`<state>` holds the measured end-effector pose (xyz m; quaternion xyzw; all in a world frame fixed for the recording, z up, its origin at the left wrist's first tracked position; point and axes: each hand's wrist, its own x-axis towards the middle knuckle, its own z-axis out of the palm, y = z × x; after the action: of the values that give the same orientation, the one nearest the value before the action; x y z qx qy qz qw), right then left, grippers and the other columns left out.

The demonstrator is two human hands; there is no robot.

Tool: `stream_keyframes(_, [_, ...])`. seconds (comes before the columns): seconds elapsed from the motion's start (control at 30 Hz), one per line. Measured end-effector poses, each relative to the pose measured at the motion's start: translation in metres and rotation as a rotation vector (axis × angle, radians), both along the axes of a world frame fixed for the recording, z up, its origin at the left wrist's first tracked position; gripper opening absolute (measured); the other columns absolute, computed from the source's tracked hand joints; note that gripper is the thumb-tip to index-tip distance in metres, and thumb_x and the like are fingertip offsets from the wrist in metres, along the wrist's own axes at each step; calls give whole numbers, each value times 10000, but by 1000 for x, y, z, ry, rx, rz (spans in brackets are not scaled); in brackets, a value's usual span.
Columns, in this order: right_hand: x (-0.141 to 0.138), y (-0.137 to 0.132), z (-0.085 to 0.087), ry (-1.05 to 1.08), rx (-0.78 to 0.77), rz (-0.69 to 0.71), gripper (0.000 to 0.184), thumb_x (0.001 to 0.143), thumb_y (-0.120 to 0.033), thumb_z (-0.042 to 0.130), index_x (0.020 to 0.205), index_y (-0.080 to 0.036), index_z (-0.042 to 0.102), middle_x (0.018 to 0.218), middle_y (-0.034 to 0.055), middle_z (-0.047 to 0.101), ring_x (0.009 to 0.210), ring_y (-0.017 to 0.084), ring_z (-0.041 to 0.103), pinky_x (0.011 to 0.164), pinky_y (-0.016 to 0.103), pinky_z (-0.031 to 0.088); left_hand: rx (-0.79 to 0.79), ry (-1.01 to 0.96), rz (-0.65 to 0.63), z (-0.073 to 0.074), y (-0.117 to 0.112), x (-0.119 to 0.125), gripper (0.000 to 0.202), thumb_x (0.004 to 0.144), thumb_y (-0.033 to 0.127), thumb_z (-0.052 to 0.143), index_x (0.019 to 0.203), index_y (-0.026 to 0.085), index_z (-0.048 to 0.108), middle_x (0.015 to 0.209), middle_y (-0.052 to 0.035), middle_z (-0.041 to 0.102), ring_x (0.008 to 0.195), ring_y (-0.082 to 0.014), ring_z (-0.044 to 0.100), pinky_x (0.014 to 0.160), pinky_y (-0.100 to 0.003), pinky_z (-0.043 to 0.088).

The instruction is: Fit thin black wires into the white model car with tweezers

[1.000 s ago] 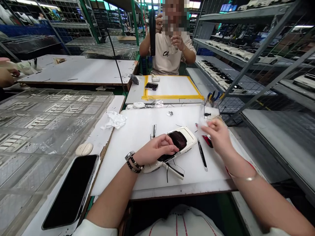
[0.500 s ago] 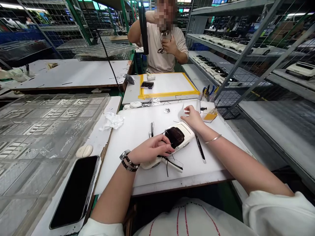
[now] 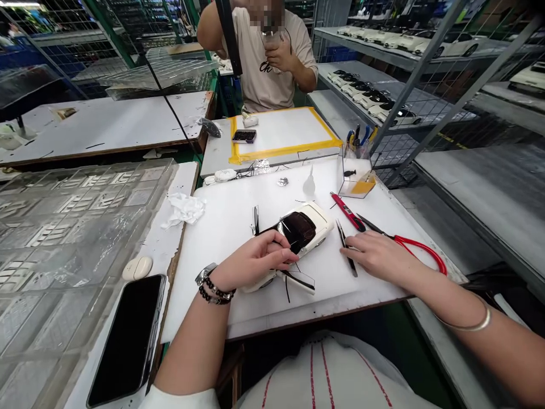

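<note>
A white model car (image 3: pixel 317 218) with a dark roof and windows lies on the white work mat, its doors swung out. My left hand (image 3: pixel 258 255) rests over the car's front and side, its thumb and fingertips closed together; whatever they pinch is too small to make out. To the car's right, my right hand (image 3: pixel 378 255) has its fingertips closed around black tweezers (image 3: pixel 348 255) lying on the mat. A translucent dropper bottle (image 3: pixel 309 184) stands behind the car.
Beside my right hand lie a red utility knife (image 3: pixel 347 211) and red-handled scissors (image 3: pixel 419 244). A clear tool holder (image 3: pixel 356 176) stands behind them. At left are crumpled tissue (image 3: pixel 185 210), a phone (image 3: pixel 128 341) and plastic trays (image 3: pixel 80 227). A person (image 3: pixel 270 62) sits opposite.
My right hand has let go of the dropper bottle and come back toward me to the tweezers. The bottle now stands on the mat. My left hand stays at the car.
</note>
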<state>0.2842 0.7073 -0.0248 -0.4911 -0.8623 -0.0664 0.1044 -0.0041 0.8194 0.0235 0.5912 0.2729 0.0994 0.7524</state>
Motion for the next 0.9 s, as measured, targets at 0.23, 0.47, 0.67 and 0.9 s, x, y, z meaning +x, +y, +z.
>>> stream_keyframes(0.23, [-46,-23,10,1147,143,-160,142,779,-155,614,815,-238,505,639,-25,580,502,128,523,471,273,421,-17,11,-23,-1,5,-1,358,804,439,645,938,142,494,982,-138,690,932,-199,652,816,-317,521])
stream_keyframes(0.47, [-109,-22,-28,1974,-202,-498,239,789,-229,657,739,-200,426,624,-27,591,474,103,526,411,209,393,5,53,-27,0,6,-1,384,792,471,647,940,150,498,990,-131,694,934,-208,655,825,-330,529])
stream_keyframes(0.67, [-106,-11,-19,2079,-339,-512,261,761,-239,684,727,-189,430,603,-33,586,460,86,507,411,184,372,12,69,-39,1,8,-1,401,782,485,654,931,145,503,987,-133,696,928,-196,656,812,-308,535])
stream_keyframes(0.9, [-105,-14,-24,2121,-349,-450,265,762,-238,680,732,-195,420,604,-32,592,453,90,505,404,182,371,-2,52,-39,-1,8,-3,396,787,476,653,940,146,498,978,-135,700,917,-196,662,809,-306,537])
